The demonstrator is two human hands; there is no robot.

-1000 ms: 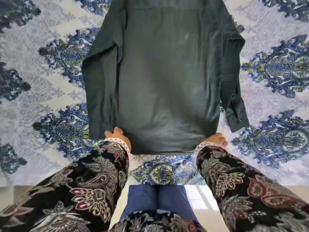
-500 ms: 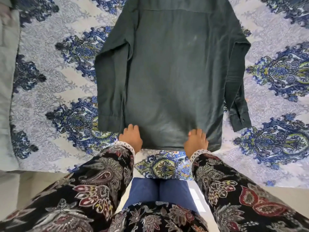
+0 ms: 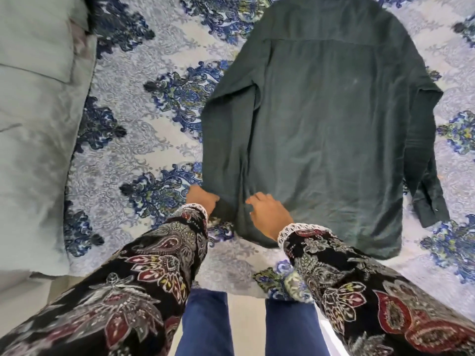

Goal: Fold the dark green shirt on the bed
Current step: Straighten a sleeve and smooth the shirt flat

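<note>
The dark green shirt (image 3: 321, 124) lies flat, back side up, on the patterned bedspread (image 3: 144, 140), collar away from me. Both long sleeves run down along its sides; the right cuff (image 3: 431, 209) sticks out to the right. My left hand (image 3: 201, 201) grips the lower end of the left sleeve at the shirt's near left corner. My right hand (image 3: 267, 215) rests on the hem just beside it, fingers curled into the cloth, with creases running out from the fingertips. Both wrists are in dark floral sleeves with white lace cuffs.
A pale grey pillow or duvet (image 3: 33, 124) covers the left side of the bed. The near edge of the bed (image 3: 231, 286) is right in front of my legs, which are in blue trousers (image 3: 203, 327) on a light floor.
Both hands have slid left along the hem. My right hand left the right corner and now sits by the left sleeve, close to my left hand. My view has turned left.
</note>
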